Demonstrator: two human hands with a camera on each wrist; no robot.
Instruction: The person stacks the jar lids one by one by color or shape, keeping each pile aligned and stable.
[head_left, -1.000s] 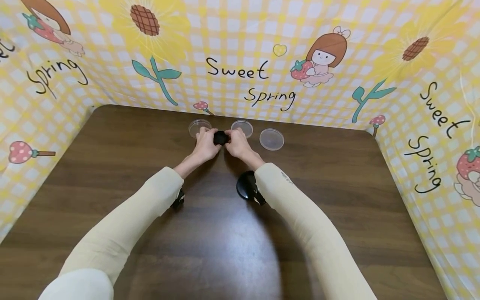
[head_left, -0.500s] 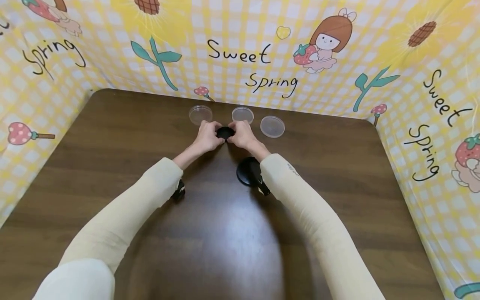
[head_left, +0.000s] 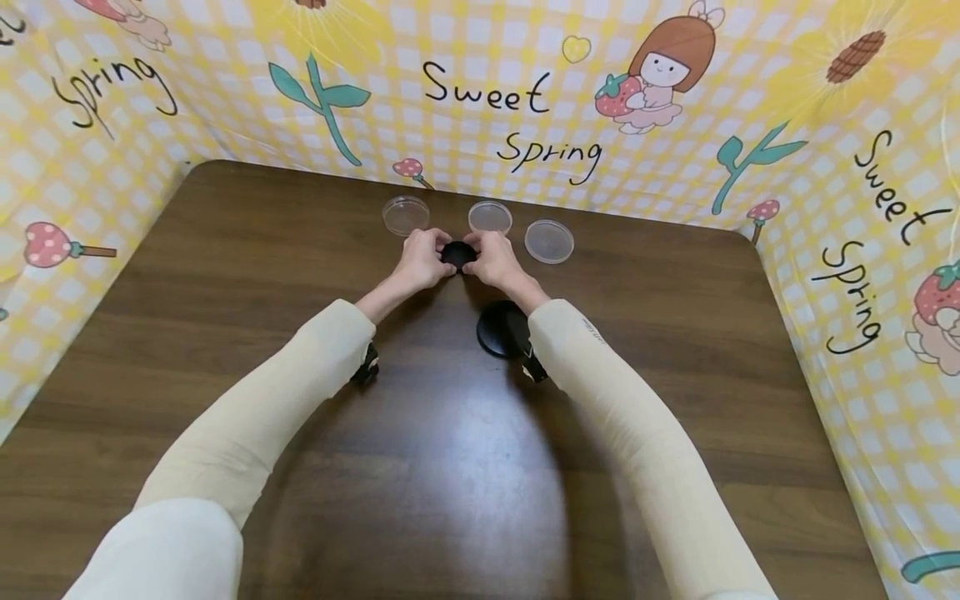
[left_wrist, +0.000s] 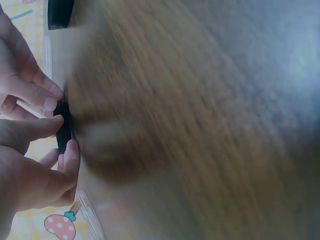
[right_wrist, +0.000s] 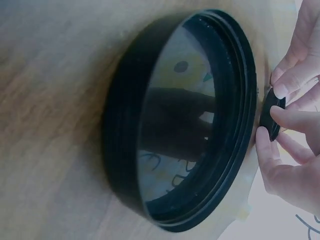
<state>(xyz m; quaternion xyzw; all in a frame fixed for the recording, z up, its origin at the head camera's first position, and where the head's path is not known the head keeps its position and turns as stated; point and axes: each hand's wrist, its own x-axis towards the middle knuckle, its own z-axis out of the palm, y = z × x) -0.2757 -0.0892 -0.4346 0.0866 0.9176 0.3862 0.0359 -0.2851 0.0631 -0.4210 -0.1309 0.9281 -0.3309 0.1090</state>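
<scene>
Over the far middle of the table, both hands hold a small black round piece (head_left: pixel 458 255), seen edge-on in the wrist views. My left hand (head_left: pixel 422 261) pinches its left side, thumb on the near face. From the right side my right hand (head_left: pixel 497 258) pinches it too; the fingers of both hands almost meet. A larger black round lid-like piece (head_left: pixel 501 329) lies by my right wrist. The right wrist view shows that black lid-like piece (right_wrist: pixel 180 125) with a raised ridged rim and a glossy, reflecting inner face.
Along the back edge lie three clear round shallow dishes: a left one (head_left: pixel 406 215), a middle one (head_left: pixel 490 217) partly behind my right hand, and a right one (head_left: pixel 549 242). A patterned cloth (head_left: pixel 480 50) surrounds the brown wooden table (head_left: pixel 225 250).
The head view has tilted downward. Both hands, still gripping the small black piece, have come slightly toward me and right of the dishes, and the piece has turned. The larger black piece stays put.
</scene>
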